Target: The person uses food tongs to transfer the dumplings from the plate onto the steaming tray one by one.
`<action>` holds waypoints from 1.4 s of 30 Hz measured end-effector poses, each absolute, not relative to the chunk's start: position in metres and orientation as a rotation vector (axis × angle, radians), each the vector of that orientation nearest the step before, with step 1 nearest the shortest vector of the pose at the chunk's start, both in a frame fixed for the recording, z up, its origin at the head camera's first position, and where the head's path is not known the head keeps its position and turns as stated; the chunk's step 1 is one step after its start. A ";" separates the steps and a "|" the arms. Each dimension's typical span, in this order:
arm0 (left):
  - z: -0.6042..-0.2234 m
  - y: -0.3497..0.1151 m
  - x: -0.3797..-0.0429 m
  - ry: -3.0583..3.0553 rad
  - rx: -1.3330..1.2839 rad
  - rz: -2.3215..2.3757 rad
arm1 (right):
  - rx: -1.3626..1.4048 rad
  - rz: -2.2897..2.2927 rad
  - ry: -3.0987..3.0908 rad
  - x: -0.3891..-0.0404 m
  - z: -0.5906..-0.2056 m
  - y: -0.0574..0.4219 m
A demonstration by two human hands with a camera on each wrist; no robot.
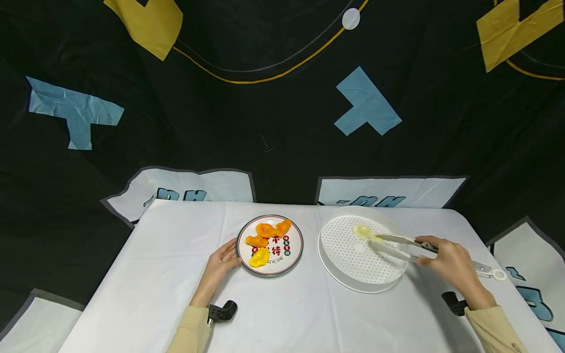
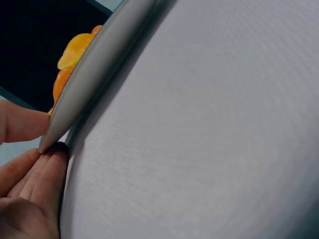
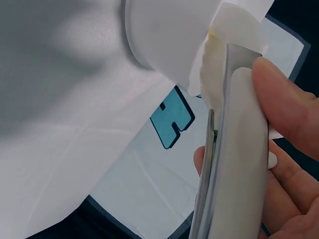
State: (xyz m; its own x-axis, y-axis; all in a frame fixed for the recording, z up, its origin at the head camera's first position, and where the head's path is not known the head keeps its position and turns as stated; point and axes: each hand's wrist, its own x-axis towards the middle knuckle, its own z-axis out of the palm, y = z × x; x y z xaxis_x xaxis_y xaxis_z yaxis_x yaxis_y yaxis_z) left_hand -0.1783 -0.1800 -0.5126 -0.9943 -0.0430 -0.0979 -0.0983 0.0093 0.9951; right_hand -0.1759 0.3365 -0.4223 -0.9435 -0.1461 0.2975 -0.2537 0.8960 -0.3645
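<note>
My left hand point(image 1: 222, 262) pinches the near left rim of a round printed plate point(image 1: 284, 263). In the left wrist view, the thumb point(image 2: 25, 122) lies over the plate's rim and the fingers are beneath it. Three orange lumpy pieces point(image 1: 266, 230) and a yellow piece point(image 1: 259, 257) lie on the plate. My right hand point(image 1: 452, 262) grips metal tongs point(image 3: 244, 149) with pale tips. Those tips reach over a white round perforated steamer tray point(image 1: 344, 257) and meet a pale yellow piece point(image 1: 363, 232). Whether they clasp it, I cannot tell.
A white cloth covers the table point(image 1: 282, 314), and the plate and steamer tray stand side by side on it. Behind hangs a black cloth point(image 1: 265, 122) with blue and yellow patches. A wrist camera point(image 1: 222, 310) sits on each sleeve cuff.
</note>
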 end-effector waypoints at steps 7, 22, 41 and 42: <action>-0.512 -0.180 -0.178 2.200 -0.153 2.170 | 0.288 0.563 -2.833 -0.175 -0.421 0.338; -0.509 -0.180 -0.176 2.183 -0.154 2.171 | 0.278 0.557 -2.883 -0.175 -0.420 0.340; -0.512 -0.180 -0.178 2.191 -0.169 2.175 | 0.281 0.628 -2.857 -0.175 -0.415 0.326; -0.512 -0.180 -0.178 2.190 -0.170 2.177 | 0.288 0.637 -2.855 -0.175 -0.414 0.324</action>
